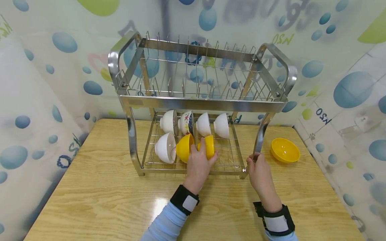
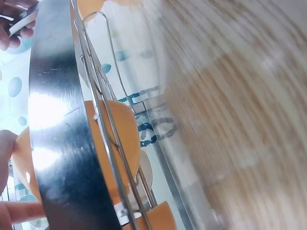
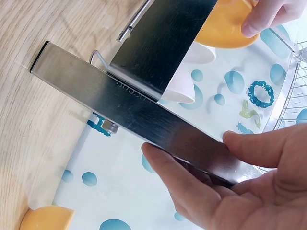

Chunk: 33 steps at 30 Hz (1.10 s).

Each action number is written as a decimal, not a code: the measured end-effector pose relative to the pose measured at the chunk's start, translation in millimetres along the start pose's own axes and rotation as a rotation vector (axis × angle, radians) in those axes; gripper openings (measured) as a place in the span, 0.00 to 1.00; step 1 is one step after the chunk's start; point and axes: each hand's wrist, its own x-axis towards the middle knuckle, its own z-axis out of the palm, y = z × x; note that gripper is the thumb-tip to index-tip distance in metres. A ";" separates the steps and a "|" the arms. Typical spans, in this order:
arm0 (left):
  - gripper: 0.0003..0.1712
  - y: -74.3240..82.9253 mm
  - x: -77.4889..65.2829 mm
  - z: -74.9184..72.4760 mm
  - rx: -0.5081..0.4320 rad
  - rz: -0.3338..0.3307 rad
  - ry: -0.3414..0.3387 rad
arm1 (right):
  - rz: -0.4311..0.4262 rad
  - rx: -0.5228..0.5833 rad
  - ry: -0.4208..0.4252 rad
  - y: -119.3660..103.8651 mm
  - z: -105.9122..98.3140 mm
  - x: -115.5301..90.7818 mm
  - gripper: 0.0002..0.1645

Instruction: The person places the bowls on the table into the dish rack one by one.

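On the lower shelf of a two-tier metal dish rack (image 1: 202,104), my left hand (image 1: 199,165) holds a yellow bowl (image 1: 209,147) tilted on its side. Another yellow bowl (image 1: 184,148) leans just left of it, and a white bowl (image 1: 165,148) stands at the left end of that front row. My right hand (image 1: 261,174) grips the rack's front right leg (image 1: 260,135). In the right wrist view its thumb and fingers lie on either side of the metal leg (image 3: 144,115). The left wrist view shows fingers at the yellow bowl (image 2: 122,143) behind the rack's front bar (image 2: 62,120).
Behind them stand white bowls (image 1: 221,126) and a flower-patterned bowl (image 1: 185,123) in a back row. A yellow bowl (image 1: 284,150) sits on the wooden table (image 1: 99,187), right of the rack. The upper tier has upright wire dividers (image 1: 197,87). A patterned curtain (image 1: 60,83) hangs behind.
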 end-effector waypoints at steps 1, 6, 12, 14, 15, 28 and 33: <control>0.40 -0.1 0.0 -0.5 0.006 -0.001 -0.003 | 0.001 0.000 -0.001 0.0 0.1 -0.1 0.15; 0.40 0.0 -0.2 -3.8 0.020 -0.005 -0.018 | 0.001 -0.003 -0.003 -0.1 -0.1 -0.5 0.15; 0.40 1.6 0.0 -6.8 0.032 -0.026 -0.045 | 0.000 -0.003 -0.004 -0.6 -1.2 -1.4 0.15; 0.40 2.4 0.1 -7.5 0.035 -0.033 -0.060 | -0.003 -0.003 -0.006 -0.5 -1.4 -1.3 0.15; 0.40 2.9 0.1 -7.9 0.037 -0.036 -0.071 | -0.005 -0.004 -0.006 -0.5 -1.5 -1.2 0.15; 0.43 9.7 -1.5 -21.6 -0.042 -0.071 -0.219 | -0.024 0.011 -0.013 2.0 -3.7 -1.4 0.17; 0.44 10.6 -2.6 -25.2 -0.050 -0.068 -0.227 | -0.046 0.029 0.008 2.8 -4.1 -1.9 0.17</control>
